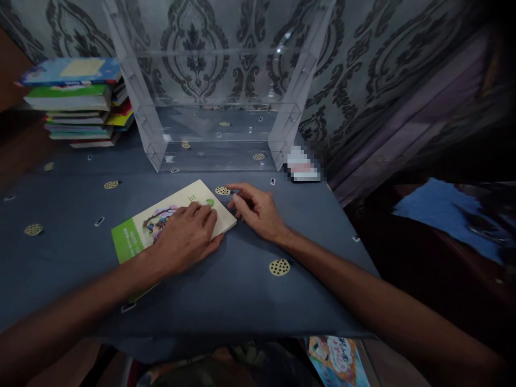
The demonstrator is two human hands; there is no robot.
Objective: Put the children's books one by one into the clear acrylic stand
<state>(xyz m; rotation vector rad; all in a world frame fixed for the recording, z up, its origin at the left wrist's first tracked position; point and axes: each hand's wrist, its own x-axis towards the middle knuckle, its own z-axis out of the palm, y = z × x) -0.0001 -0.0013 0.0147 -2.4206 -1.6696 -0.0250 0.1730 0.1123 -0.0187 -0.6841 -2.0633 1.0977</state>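
Observation:
A cream book (141, 217) with a green strip and a colourful picture on its cover lies closed and slanted on the dark cloth. My left hand (185, 231) rests palm down across the cover, its fingers laid over the surface rather than wrapped round the book; it hides part of the picture. Just past the book's right corner, my right hand (258, 210) hovers or rests by the cloth with nothing visible in it. Its index finger stretches out to the left, the thumb is apart from it, and the other fingers are curled underneath.
A transparent plastic shelf rack (220, 156) stands behind the book against patterned wallpaper. At the back left is a stack of books (70, 102). A blurred-out pale item (302, 166) lies right of the rack. Below the table's front edge shows another colourful book (338, 360).

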